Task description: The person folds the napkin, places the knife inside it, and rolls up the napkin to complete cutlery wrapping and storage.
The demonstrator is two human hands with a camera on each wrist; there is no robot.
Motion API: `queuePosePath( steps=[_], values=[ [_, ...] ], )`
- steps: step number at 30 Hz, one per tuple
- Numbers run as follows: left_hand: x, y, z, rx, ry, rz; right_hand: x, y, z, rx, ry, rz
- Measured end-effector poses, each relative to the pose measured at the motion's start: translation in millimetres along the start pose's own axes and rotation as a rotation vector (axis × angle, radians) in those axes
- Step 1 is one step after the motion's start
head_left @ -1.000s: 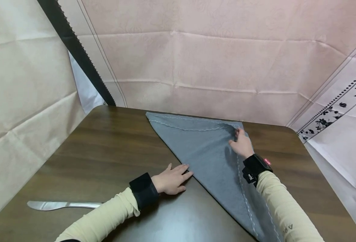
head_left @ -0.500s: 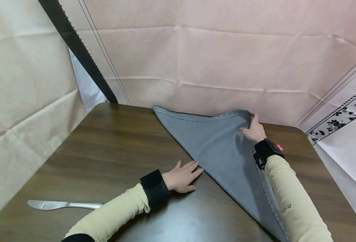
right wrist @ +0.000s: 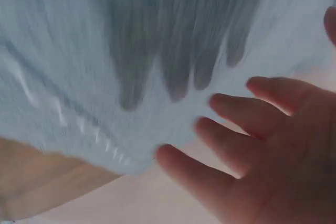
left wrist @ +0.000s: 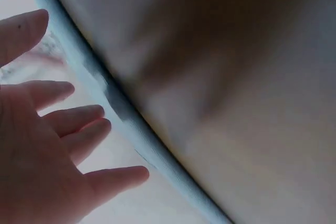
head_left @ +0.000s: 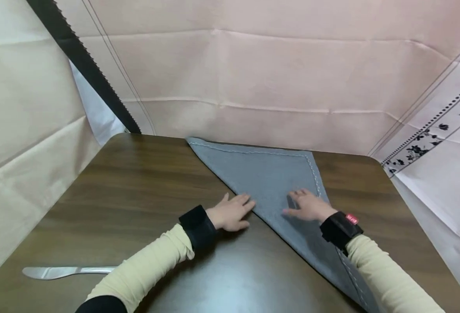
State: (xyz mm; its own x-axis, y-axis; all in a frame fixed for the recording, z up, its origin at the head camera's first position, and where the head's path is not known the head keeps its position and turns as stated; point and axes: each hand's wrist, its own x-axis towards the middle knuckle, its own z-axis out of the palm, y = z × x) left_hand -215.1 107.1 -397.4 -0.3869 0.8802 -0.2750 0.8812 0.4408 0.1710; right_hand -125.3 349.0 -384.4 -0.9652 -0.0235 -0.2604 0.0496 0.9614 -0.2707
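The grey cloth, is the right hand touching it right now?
Apart. In the right wrist view, the right hand casts finger shadows on the grey cloth, and its fingertips don't meet them.

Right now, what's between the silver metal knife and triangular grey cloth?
The head view shows a cream sleeve, a black wristband and the left hand, over the brown wooden table.

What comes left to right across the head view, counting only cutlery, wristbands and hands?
Table knife → left wristband → left hand → right hand → right wristband.
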Motion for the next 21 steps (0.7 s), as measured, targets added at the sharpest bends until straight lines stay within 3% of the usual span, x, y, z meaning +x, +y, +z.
queuePosePath(
  steps=[2, 5, 8, 13, 16, 21],
  values=[
    [1.5, -9.7, -6.3, 0.003, -0.017, -0.060, -5.6, -13, 9, -0.029, -0.052, 0.012],
    [1.8, -21.0, -9.6, 0.007, -0.067, -0.123, -9.3, -21, 20, -0.052, -0.062, -0.003],
    [-1.5, -24.2, -6.9, -0.011, -0.085, -0.120, -11.3, -21, 26, -0.054, -0.029, -0.029],
    [-12.3, -17.4, -2.3, -0.012, -0.058, -0.111, -13.7, -14, 28, -0.048, -0.033, -0.078],
    [-20.0, -7.7, -0.6, 0.039, -0.022, -0.070, -16.9, -10, 28, -0.038, -0.053, -0.098],
    [-31.5, 14.6, 4.3, 0.112, 0.070, 0.061, -27.8, -7, 26, 0.010, -0.088, -0.116]
  ],
)
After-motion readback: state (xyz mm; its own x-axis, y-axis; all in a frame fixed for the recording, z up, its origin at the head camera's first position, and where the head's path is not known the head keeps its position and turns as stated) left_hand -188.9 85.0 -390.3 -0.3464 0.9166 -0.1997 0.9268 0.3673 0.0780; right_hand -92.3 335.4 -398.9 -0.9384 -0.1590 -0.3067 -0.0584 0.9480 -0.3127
